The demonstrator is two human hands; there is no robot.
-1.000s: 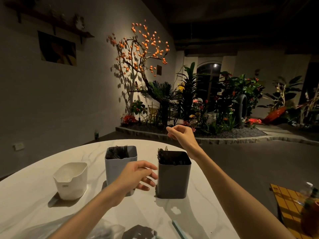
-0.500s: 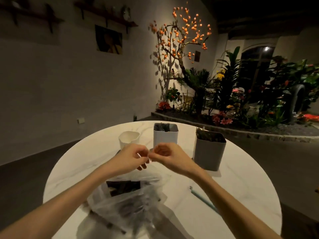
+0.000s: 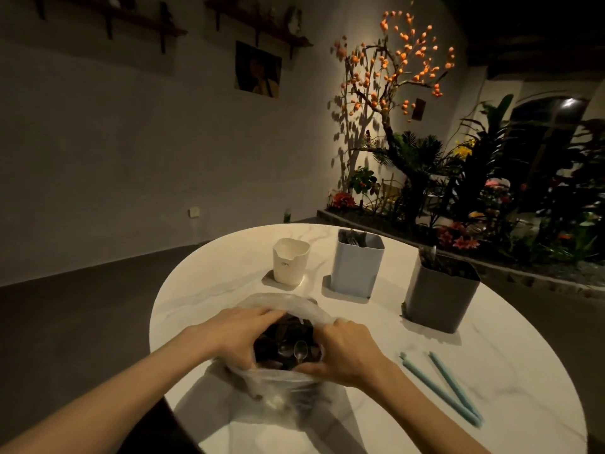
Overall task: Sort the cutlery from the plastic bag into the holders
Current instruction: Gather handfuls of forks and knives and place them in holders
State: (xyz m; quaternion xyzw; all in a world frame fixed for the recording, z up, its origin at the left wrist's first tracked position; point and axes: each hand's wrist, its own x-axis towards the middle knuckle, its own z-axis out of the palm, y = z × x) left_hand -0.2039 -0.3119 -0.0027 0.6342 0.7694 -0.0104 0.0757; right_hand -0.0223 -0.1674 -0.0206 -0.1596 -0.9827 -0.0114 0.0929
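You are holding the bag [image 3: 281, 381] open with both hands at the near edge of the table [image 3: 491, 371]. Your left hand [image 3: 242, 332] is gripping the bag's left rim, fingers curled over the plastic and reaching toward the far side of the opening. Your right hand [image 3: 343, 350] is grasping the right rim, thumb lying along the near edge of the mouth and fingers folded over the plastic. Inside the bag, dark cutlery is lying in a heap, and one spoon [image 3: 299, 350] is catching the light, bowl up, close to your right thumb. Beyond the bag three holders are standing in a row. The white holder [image 3: 290, 265] is sitting behind the bag and slightly left; what it contains cannot be told from here. The blue holder [image 3: 357, 265] is standing just right of the white one, dark utensils showing above its rim. The grey holder [image 3: 440, 294] is standing farthest right of the bag, also with dark pieces sticking out of it. Right of the bag, near your right forearm, two teal sticks [image 3: 448, 389] are lying on the tabletop, converging toward the near edge.
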